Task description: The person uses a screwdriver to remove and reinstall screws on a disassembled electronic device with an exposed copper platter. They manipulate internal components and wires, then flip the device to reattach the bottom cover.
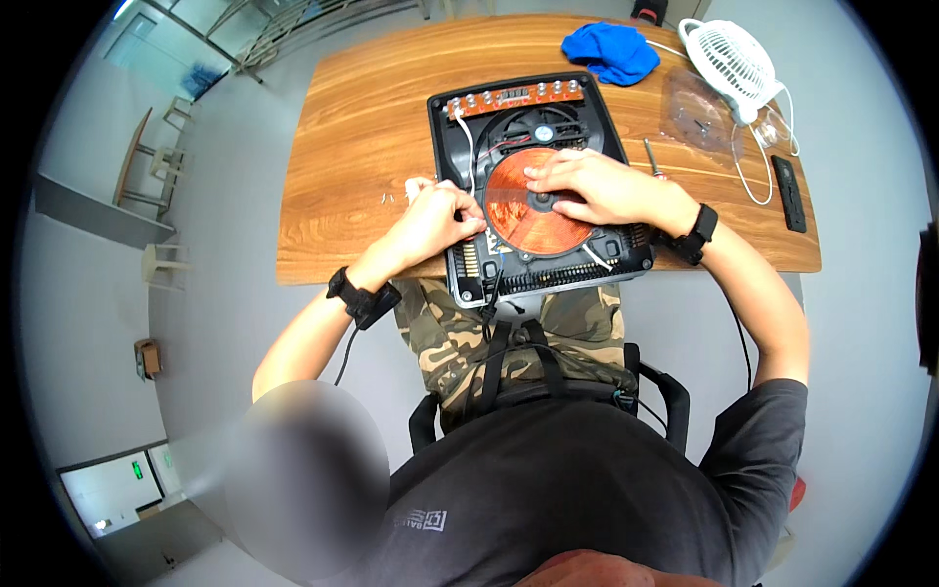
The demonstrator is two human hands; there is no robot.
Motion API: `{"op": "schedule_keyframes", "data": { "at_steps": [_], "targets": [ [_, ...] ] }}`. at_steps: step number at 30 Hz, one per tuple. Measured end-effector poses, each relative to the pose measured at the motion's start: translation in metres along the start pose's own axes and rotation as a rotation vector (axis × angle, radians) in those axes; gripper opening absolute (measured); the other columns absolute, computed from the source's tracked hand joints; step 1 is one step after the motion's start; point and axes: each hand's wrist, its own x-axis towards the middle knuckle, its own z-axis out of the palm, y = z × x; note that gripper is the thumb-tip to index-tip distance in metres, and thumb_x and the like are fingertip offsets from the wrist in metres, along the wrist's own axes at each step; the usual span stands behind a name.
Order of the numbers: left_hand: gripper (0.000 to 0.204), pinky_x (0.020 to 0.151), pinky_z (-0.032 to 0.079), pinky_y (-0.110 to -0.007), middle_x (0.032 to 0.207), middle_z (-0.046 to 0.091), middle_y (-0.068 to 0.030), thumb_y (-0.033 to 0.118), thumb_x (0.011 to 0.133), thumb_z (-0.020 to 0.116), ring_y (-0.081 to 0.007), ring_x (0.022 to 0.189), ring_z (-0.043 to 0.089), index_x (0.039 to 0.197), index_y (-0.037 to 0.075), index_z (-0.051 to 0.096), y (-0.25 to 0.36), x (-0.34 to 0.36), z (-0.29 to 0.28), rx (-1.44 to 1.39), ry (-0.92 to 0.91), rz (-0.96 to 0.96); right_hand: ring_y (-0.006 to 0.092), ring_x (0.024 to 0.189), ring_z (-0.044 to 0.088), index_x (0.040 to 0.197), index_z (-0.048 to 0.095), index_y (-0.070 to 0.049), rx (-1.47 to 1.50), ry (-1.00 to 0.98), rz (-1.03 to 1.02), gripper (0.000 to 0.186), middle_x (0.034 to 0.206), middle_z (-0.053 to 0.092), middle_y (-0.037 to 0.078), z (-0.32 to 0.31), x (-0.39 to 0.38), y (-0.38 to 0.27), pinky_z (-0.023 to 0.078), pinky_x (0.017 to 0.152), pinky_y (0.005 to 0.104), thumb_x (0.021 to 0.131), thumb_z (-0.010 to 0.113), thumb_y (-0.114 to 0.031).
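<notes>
The opened black housing of an induction cooker [626,256] lies at the table's near edge. In it sits a round copper coil [514,217], with an orange circuit board [514,97] along the far end and a black cooling fan [509,125] between them. My right hand [611,191] rests on the coil with its fingers spread near the centre. My left hand [435,225] is closed at the coil's left edge, its fingertips pinched together; what they hold is hidden. A white cable [468,147] runs from the board toward that spot.
On the wooden table [372,108] are a blue cloth [611,53], a white fan [729,64], a clear plastic tray [696,122] with small screws, a screwdriver [652,157] and a black strip [788,194]. Tiny pieces [387,198] lie left of my left hand.
</notes>
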Motion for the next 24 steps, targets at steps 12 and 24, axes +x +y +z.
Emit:
{"op": "schedule_keyframes", "data": {
  "at_steps": [12, 24],
  "targets": [
    [0.015, 0.094, 0.030, -0.041, 0.092, 0.076, -0.0027, 0.028, 0.089, 0.077, -0.0183, 0.093, 0.065, 0.094, 0.014, 0.080, 0.007, -0.005, -0.012, 0.010, -0.049, 0.040, 0.0330, 0.132, 0.055, 0.132, 0.065, -0.003, -0.001, 0.002, 0.030, 0.045, 0.141, 0.062, 0.013, 0.004, -0.008, 0.002, 0.041, 0.112, 0.0459, 0.088, 0.072, -0.014],
    [0.014, 0.089, 0.037, -0.039, 0.089, 0.075, -0.0045, 0.019, 0.091, 0.070, -0.0228, 0.088, 0.068, 0.098, 0.010, 0.078, 0.002, -0.007, -0.012, -0.011, -0.019, 0.124, 0.0338, 0.132, 0.055, 0.133, 0.062, -0.001, -0.043, 0.021, 0.087, 0.042, 0.144, 0.059, 0.015, -0.020, -0.028, 0.002, 0.043, 0.112, 0.0444, 0.094, 0.066, -0.016]
  ]
}}
